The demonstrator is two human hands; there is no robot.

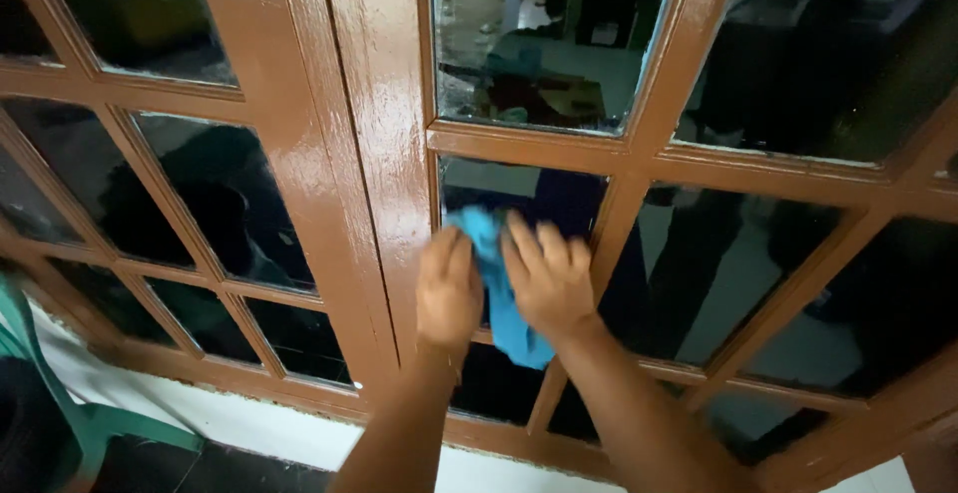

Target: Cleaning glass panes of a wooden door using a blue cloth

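Wiping step under way | my left hand (pixel 448 290) and right hand (pixel 548 275) both press a blue cloth (pixel 504 298) flat against a glass pane (pixel 499 189) of the brown wooden window frame (pixel 374 104) | palms spread, fingers pinning the cloth | next calls for firm, even pressure into the corners

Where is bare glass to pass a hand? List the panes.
Free: the dark glass pane right of both hands, and the panes left of the glossy brown wooden post. Crowded: the pane where left hand, right hand and blue cloth press.
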